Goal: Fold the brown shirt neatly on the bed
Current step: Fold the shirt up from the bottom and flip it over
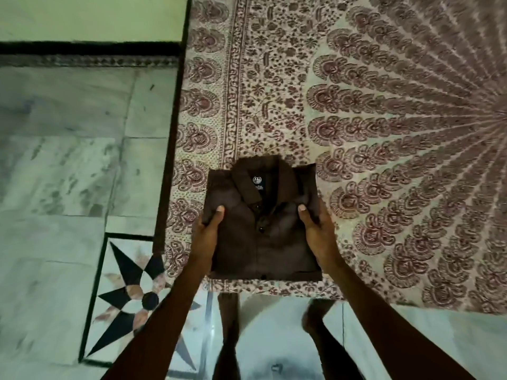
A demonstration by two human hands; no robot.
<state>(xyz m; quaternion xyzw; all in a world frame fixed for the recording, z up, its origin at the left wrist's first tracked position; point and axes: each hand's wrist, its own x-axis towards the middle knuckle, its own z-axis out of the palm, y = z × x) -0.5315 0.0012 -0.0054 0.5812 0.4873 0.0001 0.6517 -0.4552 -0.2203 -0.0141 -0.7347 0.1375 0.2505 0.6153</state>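
Note:
The brown shirt (262,229) lies folded into a compact rectangle near the bed's front left corner, collar up and away from me, its button placket and a small round label showing. My left hand (207,234) grips the shirt's left edge, thumb on top and fingers hidden under the fabric. On the opposite side, my right hand (315,231) holds the right edge the same way, thumb pressed on the cloth. The bed (384,133) is covered with a cream sheet printed in maroon floral patterns.
The bed's dark left edge (175,119) runs beside a marble floor (68,160) with a black star inlay (131,297). My legs and feet (315,319) stand on the floor just below the bed's front edge. A wall with a dark skirting is at top left.

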